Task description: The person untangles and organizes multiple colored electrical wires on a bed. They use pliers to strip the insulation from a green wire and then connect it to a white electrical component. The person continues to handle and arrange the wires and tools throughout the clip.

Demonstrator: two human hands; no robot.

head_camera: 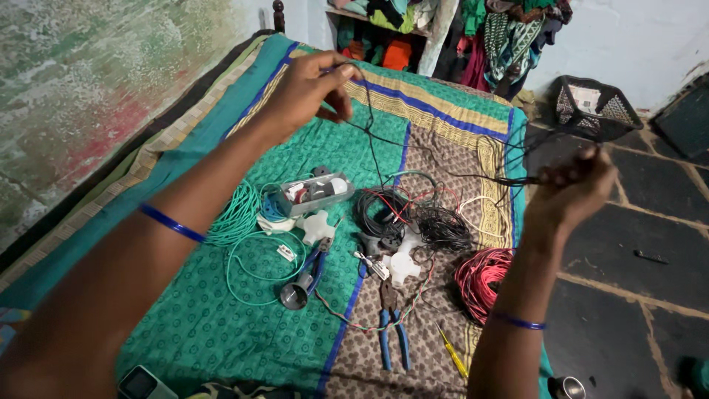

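While both arms are raised over the bed, a thin black wire is held stretched between the two hands in the upper half of the frame. At upper centre, the left hand is seen with its fingers pinched together on one end of the wire. At centre right, the right hand is closed on a bunch of the wire's strands. Blue bangles are worn on both wrists. Below the hands, on the green and brown bedspread, are laid a green coil, a black coil, a red coil, blue pliers, white adapters and a yellow screwdriver.
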